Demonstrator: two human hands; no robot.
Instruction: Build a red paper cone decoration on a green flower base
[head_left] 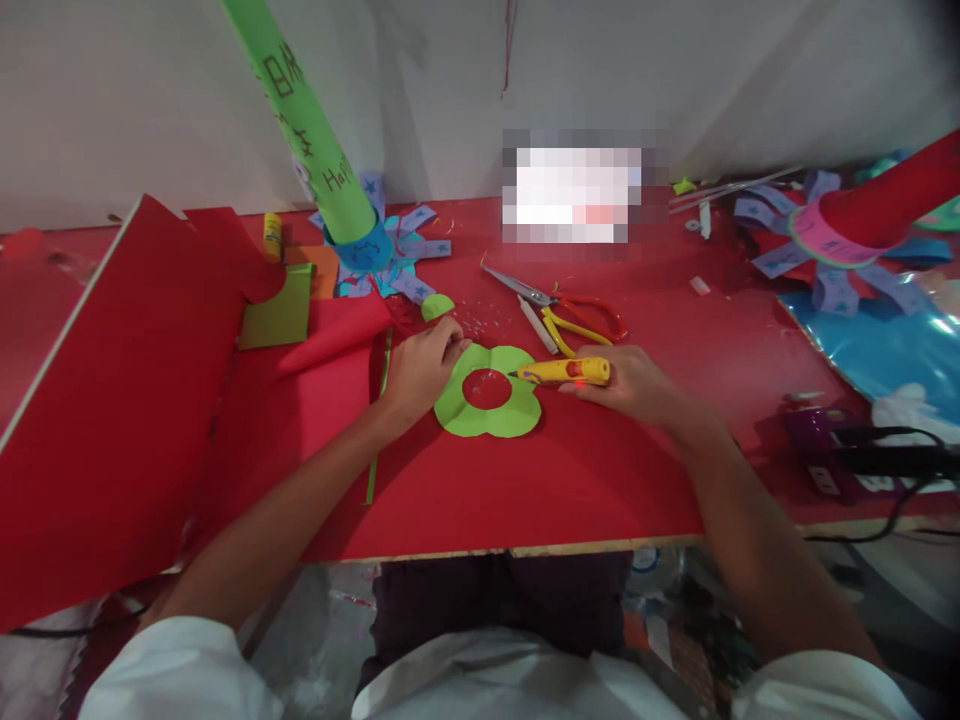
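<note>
A green paper flower shape (486,428) with a round hole in its middle lies flat on the red table. My left hand (427,365) rests at its upper left edge, fingers curled; what lies between them, if anything, is hidden. In my right hand (637,385) is a yellow utility knife (562,371) with a red part on its side. Its dark, thin tip is over the flower's right side, near the hole. Beyond my left hand lies a small green paper piece (437,306). Long-bladed scissors (589,308) and a yellow-handled tool (574,332) lie beyond the flower.
A tall green paper tube (319,150) with writing stands at the back left, near a glue stick (272,238). Red card (127,400) rises at left. At right are a red tube (892,205), blue plastic film (862,350) and a purple object (821,450) with black cables.
</note>
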